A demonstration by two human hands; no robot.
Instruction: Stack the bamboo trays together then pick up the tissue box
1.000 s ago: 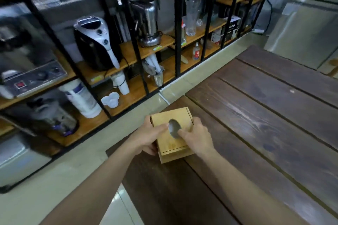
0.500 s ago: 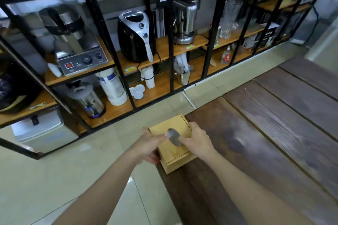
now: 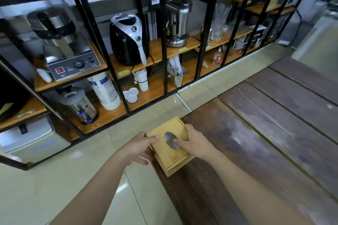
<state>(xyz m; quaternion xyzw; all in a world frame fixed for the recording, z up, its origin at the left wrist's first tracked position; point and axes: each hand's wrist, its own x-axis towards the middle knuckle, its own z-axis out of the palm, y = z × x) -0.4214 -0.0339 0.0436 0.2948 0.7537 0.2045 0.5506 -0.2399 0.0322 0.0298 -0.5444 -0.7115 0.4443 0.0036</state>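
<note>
A square bamboo tissue box with an oval grey opening in its lid is held between both hands, over the left corner of the dark wooden table. My left hand grips its left side, thumb on the lid. On the right side, my right hand holds it with the thumb at the oval opening. I cannot tell whether the box rests on the table or hangs just above it. No bamboo trays are in view.
A black metal rack with wooden shelves stands across the tiled floor, holding an air fryer, a waffle maker, a blender, cups and glassware. The plank table stretches away to the right.
The view has swung left and down, so more of the rack and floor shows. Both hands keep the same grip on the tissue box, which now sits at the table's left corner.
</note>
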